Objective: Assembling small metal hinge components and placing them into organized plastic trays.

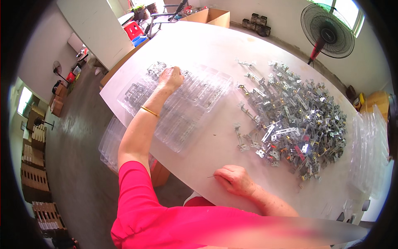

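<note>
My left hand (171, 79) reaches over the far part of a clear plastic tray (224, 81) on the table. Its fingers are curled down at the tray's metal parts, and what they hold, if anything, is hidden. Small silvery metal parts (136, 92) sit in the tray's compartments. Near the table's front edge rests my right hand (235, 180), closed, with a thin metal pin (211, 176) sticking out to the left from its fingers. Beyond it, to the right, lies a large heap of loose metal brackets (296, 120), some with brass-coloured or red bits.
Stacked clear trays (367, 149) stand at the table's right end. More clear trays (108, 143) sit below the left edge on a cardboard box (159, 174). A standing fan (327, 33) is behind the table, near an open carton (207, 17).
</note>
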Motion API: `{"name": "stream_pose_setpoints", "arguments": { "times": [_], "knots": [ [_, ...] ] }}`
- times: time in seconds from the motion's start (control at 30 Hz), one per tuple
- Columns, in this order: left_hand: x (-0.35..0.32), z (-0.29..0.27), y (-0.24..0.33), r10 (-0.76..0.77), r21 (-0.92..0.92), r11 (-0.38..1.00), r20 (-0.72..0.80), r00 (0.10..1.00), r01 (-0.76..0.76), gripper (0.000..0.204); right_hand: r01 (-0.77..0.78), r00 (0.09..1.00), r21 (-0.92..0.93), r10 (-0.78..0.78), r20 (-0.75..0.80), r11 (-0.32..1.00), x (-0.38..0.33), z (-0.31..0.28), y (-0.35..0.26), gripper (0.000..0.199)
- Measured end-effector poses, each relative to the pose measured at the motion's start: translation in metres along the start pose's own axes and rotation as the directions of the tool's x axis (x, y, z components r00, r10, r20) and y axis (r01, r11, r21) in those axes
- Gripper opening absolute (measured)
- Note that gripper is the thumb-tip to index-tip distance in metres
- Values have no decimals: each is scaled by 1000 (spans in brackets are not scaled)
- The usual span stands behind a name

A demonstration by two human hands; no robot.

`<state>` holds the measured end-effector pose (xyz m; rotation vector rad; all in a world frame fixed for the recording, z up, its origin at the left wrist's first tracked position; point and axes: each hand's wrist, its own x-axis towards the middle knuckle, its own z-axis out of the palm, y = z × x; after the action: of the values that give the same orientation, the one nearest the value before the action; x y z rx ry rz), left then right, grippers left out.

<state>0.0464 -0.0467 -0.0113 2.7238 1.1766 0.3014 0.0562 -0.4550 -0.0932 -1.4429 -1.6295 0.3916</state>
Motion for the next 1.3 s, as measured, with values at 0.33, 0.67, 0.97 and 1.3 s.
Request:
{"name": "stream_pose_setpoints", "arguments": {
  "times": [0.33,0.67,0.97,1.3],
  "knots": [
    [1,-1,1,10,6,1000,-12,1000,-10,24,1,1000,11,-1,-6,1000,2,-1,-1,10],
    [-2,4,2,16,34,999,-14,1000,-15,25,1,1000,22,-1,-11,1000,-4,1,-5,8],
    [-36,-25,26,150,4,988,-171,974,-151,28,3,999,31,-1,-44,1000,-3,5,2,6],
    [-169,6,123,506,-224,809,-205,838,-543,18,30,999,29,-28,-41,999,-8,6,6,5]
  ]
}}
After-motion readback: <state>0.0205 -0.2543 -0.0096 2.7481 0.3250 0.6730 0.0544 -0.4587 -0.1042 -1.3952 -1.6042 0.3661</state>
